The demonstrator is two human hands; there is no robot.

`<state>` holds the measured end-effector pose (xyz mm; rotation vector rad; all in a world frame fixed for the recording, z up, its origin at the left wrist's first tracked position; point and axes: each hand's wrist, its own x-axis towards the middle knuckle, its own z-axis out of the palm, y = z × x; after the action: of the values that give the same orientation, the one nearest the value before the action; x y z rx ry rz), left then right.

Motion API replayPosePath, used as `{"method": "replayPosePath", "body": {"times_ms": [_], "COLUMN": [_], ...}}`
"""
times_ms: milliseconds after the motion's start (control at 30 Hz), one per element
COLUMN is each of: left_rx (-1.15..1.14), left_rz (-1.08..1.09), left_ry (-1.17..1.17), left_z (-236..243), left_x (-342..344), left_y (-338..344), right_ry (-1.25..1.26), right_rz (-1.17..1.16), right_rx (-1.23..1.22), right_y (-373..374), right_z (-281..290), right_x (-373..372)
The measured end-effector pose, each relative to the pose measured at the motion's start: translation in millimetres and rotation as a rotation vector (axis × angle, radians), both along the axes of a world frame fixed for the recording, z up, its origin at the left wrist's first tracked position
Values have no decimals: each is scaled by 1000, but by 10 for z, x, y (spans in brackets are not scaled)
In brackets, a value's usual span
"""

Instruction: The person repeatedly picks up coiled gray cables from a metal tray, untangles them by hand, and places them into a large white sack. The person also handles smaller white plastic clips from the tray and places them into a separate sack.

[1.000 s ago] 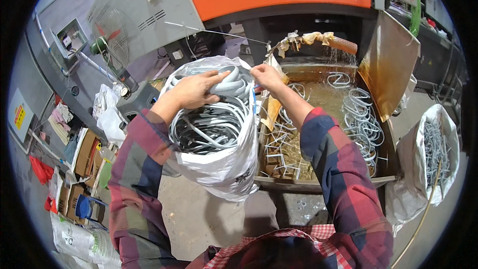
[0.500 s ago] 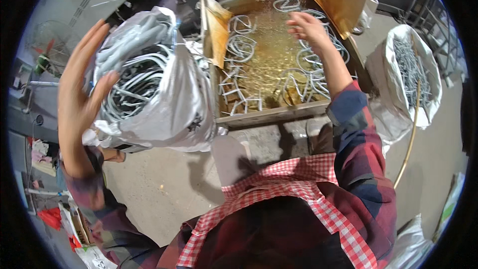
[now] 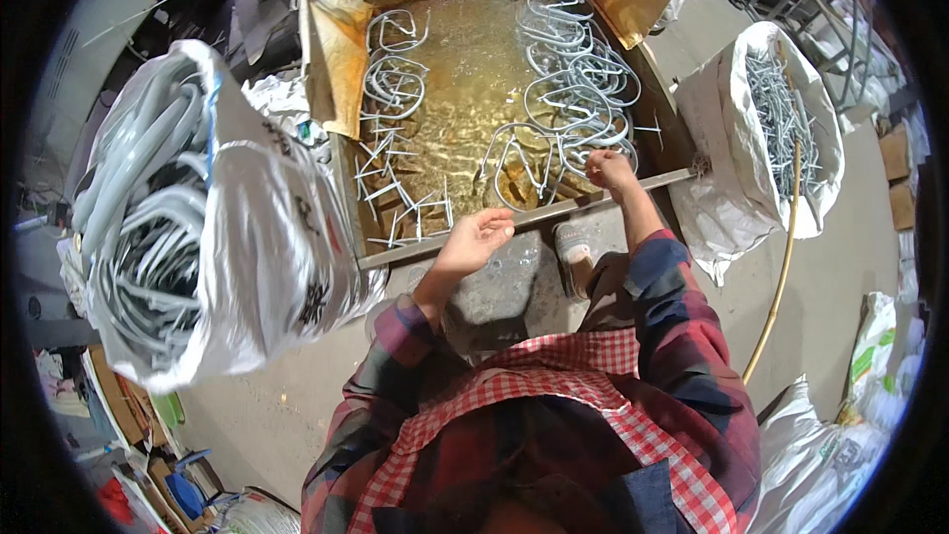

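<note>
A shallow brown tank (image 3: 474,239) holds rippling, yellowish water. Many grey curved tubes (image 3: 565,99) lie overlapping along its right side, and a few lie on the left. My right hand (image 3: 611,172) is over the near right rim, its fingers closed at the edge of a tube; the exact grip is partly hidden. Above the near rim is my left hand (image 3: 471,241), palm turned inward and fingers loosely bent, with nothing visible in it. Thin grey branched pieces (image 3: 400,188) sit in the tank's near left corner.
A tall white sack (image 3: 267,208) stuffed with grey curved tubes stands to the left. On the right, a white sack (image 3: 707,178) contains small grey pieces, with a long thin stick (image 3: 783,282) leaning from it. Rust-stained flaps (image 3: 336,54) flank the tank. More sacks lie at lower right.
My left hand has come down and right from beside the left sack to the tank's near rim. My right hand has drawn back from over the water to the near right tubes. The view has shifted.
</note>
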<state>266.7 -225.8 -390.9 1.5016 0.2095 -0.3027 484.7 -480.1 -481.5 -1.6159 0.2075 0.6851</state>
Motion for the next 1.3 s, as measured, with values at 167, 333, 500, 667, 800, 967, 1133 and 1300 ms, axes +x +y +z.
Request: {"method": "replayPosePath", "body": {"times_ms": [167, 333, 500, 667, 800, 967, 1133, 1300], "left_rx": [-87, -96, -6, 20, 7, 5, -374, -557], "left_rz": [86, 80, 56, 104, 61, 292, 418, 595], "left_ry": [87, 2, 46, -2, 70, 70, 186, 155], "left_z": [-367, -590, -631, -670, -597, -821, -671, -702], "left_x": [340, 504, 520, 512, 586, 768, 934, 990], "left_y": [-27, -147, -132, -101, -5, 48, 118, 306], "right_ry": [-111, -191, -68, 2, 17, -355, -475, -713], "right_rz": [152, 187, 131, 10, -31, 9, -1, 163], "right_rx": [-322, -1013, -1177, -1205, -945, -662, -363, -456], "right_y": [302, 970, 1333, 1305, 1189, 1043, 1118, 1359], "right_z": [-642, -622, -693, -982, -900, -849, -301, 402], "right_x": [297, 309, 264, 340, 368, 356, -105, -649]}}
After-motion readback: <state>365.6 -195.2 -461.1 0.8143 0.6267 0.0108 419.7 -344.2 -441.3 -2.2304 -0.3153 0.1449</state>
